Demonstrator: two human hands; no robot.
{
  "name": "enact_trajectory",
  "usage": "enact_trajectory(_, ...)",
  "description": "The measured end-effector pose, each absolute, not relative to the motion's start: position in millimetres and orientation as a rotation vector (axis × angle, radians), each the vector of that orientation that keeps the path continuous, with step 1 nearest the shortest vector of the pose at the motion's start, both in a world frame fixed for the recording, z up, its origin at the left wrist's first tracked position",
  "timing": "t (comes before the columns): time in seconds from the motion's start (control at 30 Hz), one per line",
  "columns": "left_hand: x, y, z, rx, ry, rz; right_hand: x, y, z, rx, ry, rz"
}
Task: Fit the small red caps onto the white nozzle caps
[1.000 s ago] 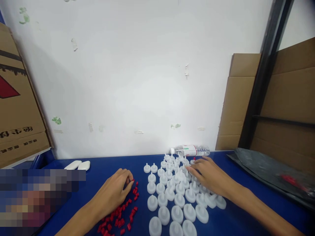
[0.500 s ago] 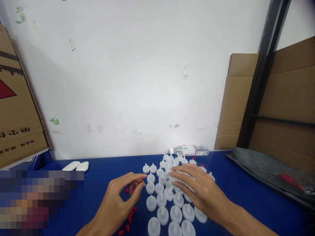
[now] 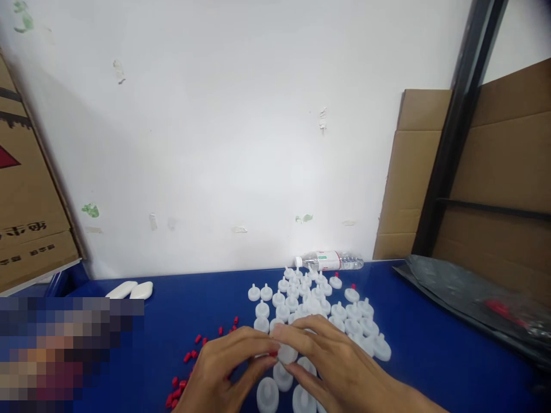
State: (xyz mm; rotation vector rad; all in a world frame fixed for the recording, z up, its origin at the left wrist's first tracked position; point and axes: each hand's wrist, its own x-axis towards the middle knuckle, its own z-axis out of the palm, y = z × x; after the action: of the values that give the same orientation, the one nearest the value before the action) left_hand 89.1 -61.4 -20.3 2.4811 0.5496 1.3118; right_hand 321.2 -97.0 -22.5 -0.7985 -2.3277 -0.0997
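My left hand [image 3: 230,364] pinches a small red cap [image 3: 274,354], mostly covered by the fingertips. My right hand [image 3: 333,361] grips a white nozzle lid [image 3: 287,354] by its edge, tilted on its side, with its spout end toward the red cap. The two hands meet over the blue table. Around and beyond them stand several more white nozzle lids [image 3: 262,310], spouts up. A few at the back right carry red tips, such as one lid [image 3: 352,294]. Loose red caps [image 3: 183,384] lie scattered left of my left hand.
A clear water bottle [image 3: 329,261] lies along the wall behind the lids. Two white oval pieces [image 3: 141,290] rest at the back left of the blue table [image 3: 172,304]. A dark plastic bag [image 3: 456,298] lies at right, near cardboard [image 3: 413,183]. A blurred patch covers the lower left.
Both hands have come together, the left moving right with the red cap. My right hand has drawn nearer from over the lids and now shows a white nozzle lid in its fingers.
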Motion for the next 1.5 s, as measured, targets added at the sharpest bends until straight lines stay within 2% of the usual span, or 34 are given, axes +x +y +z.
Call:
enact_trajectory(0.5,86,-54,-25,2.945,0.576,1.225,317,-101,-16,-0.619,-2.265,-0.264)
enact_trajectory(0.87,88,-65,-17,2.764,0.491,1.043,311,-115,-3,-0.605,-2.248,-0.597)
enact_trajectory(1.07,77,-52,-1,2.714,0.546,1.006,319,-110,6,-0.585,-2.279,-0.660)
enact_trajectory(1.17,62,-33,0,2.777,0.740,1.034,333,-98,6,-0.693,-2.285,-0.654)
enact_trajectory(1.3,41,-9,-1,2.893,1.060,0.869,364,-73,1,-1.138,-2.180,-0.521)
enact_trajectory(1.5,36,-4,-3,2.842,1.142,0.790,405,-36,-12,-1.440,-2.009,-0.479)
